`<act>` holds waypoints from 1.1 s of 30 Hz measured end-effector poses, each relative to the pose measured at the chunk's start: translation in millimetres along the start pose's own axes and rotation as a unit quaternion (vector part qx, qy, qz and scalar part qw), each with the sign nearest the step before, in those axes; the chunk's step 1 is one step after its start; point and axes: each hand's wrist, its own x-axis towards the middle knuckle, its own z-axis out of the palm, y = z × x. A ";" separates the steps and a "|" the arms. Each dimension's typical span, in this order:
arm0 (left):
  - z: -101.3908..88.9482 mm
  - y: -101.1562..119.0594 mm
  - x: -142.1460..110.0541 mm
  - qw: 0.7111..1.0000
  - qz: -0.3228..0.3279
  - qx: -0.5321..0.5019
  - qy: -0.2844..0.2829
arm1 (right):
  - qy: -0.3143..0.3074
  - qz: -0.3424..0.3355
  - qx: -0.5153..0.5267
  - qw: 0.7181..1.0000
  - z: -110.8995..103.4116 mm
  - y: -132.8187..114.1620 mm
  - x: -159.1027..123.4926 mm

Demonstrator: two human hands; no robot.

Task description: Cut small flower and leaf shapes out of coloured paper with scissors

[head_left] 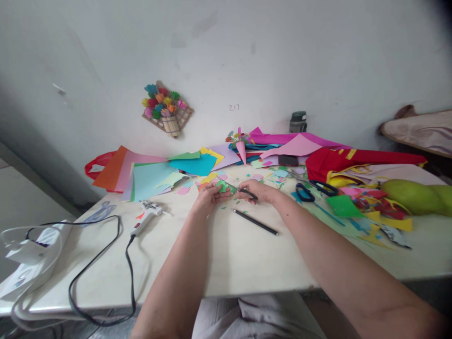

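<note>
My left hand point(211, 196) holds a small piece of green paper point(223, 186) over the middle of the table. In my right hand point(257, 190) is a pair of scissors point(243, 190) with dark handles, its blades pointing left to the green paper. Whether the blades touch the paper's edge is too small to tell. Many tiny paper scraps point(256, 177) lie around and behind both hands. Just in front of them, a black pen point(254, 221) rests slantwise on the tabletop.
At left are a glue gun point(148, 217), its black cord and a power strip point(31, 263). Coloured paper sheets point(150, 179) line the wall side. Larger scissors point(314, 189), red cloth point(353, 162) and a green fruit-like object point(406, 197) are on the right. A phone point(288, 160) lies behind.
</note>
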 end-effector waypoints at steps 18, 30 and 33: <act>-0.8 -0.6 -0.7 1.000 0.022 -0.008 0.007 | -0.008 -0.019 -0.016 1.000 1.2 -2.0 -2.6; 1.0 0.2 -2.1 1.000 0.013 0.008 -0.005 | -0.015 -0.007 -0.034 0.999 1.7 -9.0 -7.5; 0.5 -0.1 -1.8 1.000 0.008 0.006 -0.011 | -0.014 -0.016 -0.036 0.999 0.7 -5.9 -6.1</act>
